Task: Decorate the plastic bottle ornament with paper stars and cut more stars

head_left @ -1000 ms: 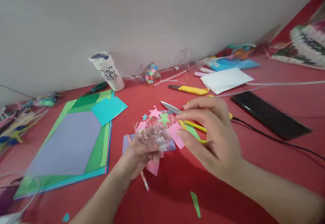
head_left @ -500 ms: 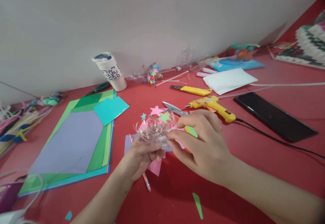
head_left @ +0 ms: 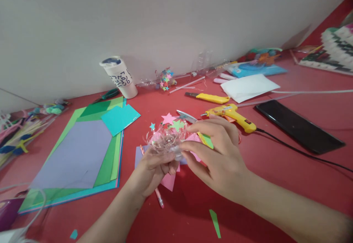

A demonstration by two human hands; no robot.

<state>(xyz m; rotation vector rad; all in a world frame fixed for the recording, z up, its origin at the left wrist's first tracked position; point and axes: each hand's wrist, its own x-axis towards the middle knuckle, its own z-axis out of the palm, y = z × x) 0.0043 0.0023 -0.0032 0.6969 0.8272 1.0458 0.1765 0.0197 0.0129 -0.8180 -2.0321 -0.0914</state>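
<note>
In my left hand (head_left: 154,169) is a clear plastic ornament with curly pink shredded strips (head_left: 164,142), pinched between thumb and fingers near its base. My right hand (head_left: 220,154) closes thumb and fingertips on the ornament's clear right edge. Around its top show a pink paper star (head_left: 168,118), a green star (head_left: 178,125) and a small blue star (head_left: 152,126). Beneath the hands lie pink paper pieces (head_left: 168,182) and a pencil (head_left: 159,199). Scissors (head_left: 186,115) point out from behind my right hand, which hides their handles.
A yellow glue gun (head_left: 231,115) with a black cord lies beside a phone (head_left: 298,125). Behind are a yellow cutter (head_left: 211,98), a white tumbler (head_left: 121,79) and a star-covered ornament (head_left: 166,79). Coloured paper sheets (head_left: 77,154) are stacked at left. Green scrap (head_left: 215,222) lies in front.
The ornament with its stars has shifted slightly left and up in my hands. My right hand has moved a little left with it. Things on the table stay put.
</note>
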